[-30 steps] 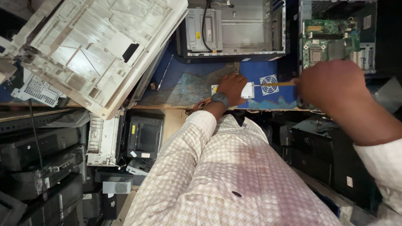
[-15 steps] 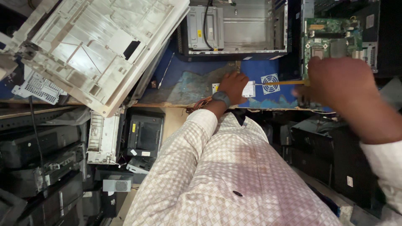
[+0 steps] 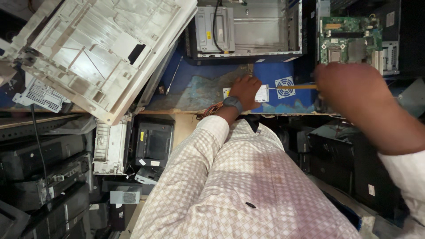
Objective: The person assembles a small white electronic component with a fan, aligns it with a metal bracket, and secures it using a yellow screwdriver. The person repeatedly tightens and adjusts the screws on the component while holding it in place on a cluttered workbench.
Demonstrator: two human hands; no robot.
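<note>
While the left hand (image 3: 245, 90) presses down on a small white box (image 3: 261, 93) on the blue workbench (image 3: 195, 84), the right hand (image 3: 354, 90) sits closed round the yellow handle of a screwdriver (image 3: 296, 87), its shaft pointing toward the box. The left hand lies mostly flat, fingers spread over the box's near end, not wrapped round it; a dark watch (image 3: 233, 103) shows on that wrist. The right hand is blurred and close to the lens, so how tight the fist is can't be told, but the handle runs straight into it. A small square fan (image 3: 284, 87) lies on the bench just under the screwdriver, btwn the two hands. Behind, at top centre, an open metal computer case (image 3: 261, 26) stands w/ a black cable hanging inside; to its right a green circuit board (image 3: 349, 37) sits upright. Top left, a big off-white plastic printer shell (image 3: 97, 48) leans over the bench edge. Below the bench, left, dark machines are stacked. The person's checked shirt sleeve (image 3: 212, 177) fills the foreground.
</note>
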